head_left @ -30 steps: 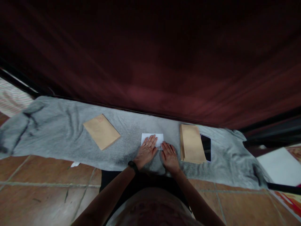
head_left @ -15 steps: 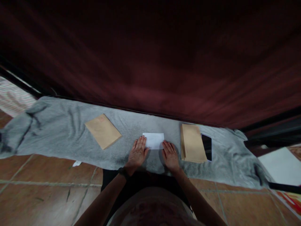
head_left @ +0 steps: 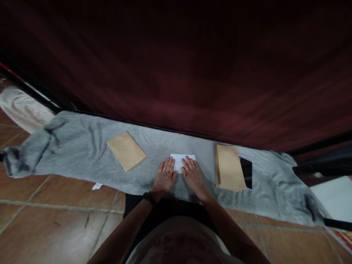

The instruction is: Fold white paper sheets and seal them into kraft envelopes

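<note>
A small white sheet of paper (head_left: pixel 178 164) lies flat on the grey cloth in front of me, its middle showing between my hands. My left hand (head_left: pixel 164 176) rests flat with fingers extended, its fingertips at the paper's left edge. With its fingers laid out over the right part of the paper, my right hand (head_left: pixel 192 176) covers that side. Neither hand grasps anything. To the left, a brown envelope (head_left: pixel 126 150) lies at an angle. On the right sits a stack of brown envelopes (head_left: pixel 230 167), slightly fanned along its left side.
A phone (head_left: pixel 247 172) lies partly under the envelope stack's right side. The grey cloth (head_left: pixel 82 146) spans a long narrow surface, with dark red fabric (head_left: pixel 176 91) rising behind it. A white board (head_left: pixel 334 198) is at far right, and a scrap (head_left: pixel 97 186) lies on the tiled floor.
My right hand has slid left and forward, from the paper's right edge onto the paper. My left hand stays at the left edge. The whole view has shifted slightly.
</note>
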`<state>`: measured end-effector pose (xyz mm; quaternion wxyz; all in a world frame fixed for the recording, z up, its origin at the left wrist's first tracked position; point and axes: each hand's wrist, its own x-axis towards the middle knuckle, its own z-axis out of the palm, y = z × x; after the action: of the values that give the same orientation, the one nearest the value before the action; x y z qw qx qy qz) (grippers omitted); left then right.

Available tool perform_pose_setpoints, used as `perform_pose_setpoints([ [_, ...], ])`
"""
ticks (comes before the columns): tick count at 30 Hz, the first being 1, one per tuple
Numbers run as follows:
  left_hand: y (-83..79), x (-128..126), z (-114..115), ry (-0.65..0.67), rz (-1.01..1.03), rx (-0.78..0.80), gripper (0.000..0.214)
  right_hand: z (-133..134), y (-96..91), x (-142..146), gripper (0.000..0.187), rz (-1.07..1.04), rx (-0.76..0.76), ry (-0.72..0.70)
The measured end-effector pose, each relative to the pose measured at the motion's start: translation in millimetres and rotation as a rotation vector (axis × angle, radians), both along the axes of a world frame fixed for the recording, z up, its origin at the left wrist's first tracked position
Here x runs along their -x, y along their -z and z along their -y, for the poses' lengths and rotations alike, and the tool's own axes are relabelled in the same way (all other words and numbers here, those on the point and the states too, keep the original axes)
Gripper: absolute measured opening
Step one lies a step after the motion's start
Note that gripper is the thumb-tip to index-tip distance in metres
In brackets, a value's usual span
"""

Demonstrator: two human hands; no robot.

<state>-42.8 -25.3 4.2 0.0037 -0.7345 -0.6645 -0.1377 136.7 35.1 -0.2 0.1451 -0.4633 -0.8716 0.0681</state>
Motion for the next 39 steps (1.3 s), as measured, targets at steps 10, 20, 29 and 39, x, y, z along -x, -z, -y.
perform_pose_setpoints([
  [10, -3.5, -1, 1, -0.01, -0.004, 0.028, 0.064, -9, 7.7, -33, 0.056, 0.015, -0.057, 0.109],
  [20, -6.7, -17, -10, 0.138, 0.003, 0.016, 0.058, -7, 7.2, -36, 0.057, -0.001, -0.055, 0.122],
  [29, -3.4, -42, -32, 0.241, 0.054, 0.031, 0.057, -7, 6.9, -34, 0.056, -0.004, -0.054, 0.125],
  [39, -3.3, -32, -39, 0.138, 0.029, 0.033, 0.057, -7, 6.0, -33, 0.057, 0.002, -0.055, 0.143],
])
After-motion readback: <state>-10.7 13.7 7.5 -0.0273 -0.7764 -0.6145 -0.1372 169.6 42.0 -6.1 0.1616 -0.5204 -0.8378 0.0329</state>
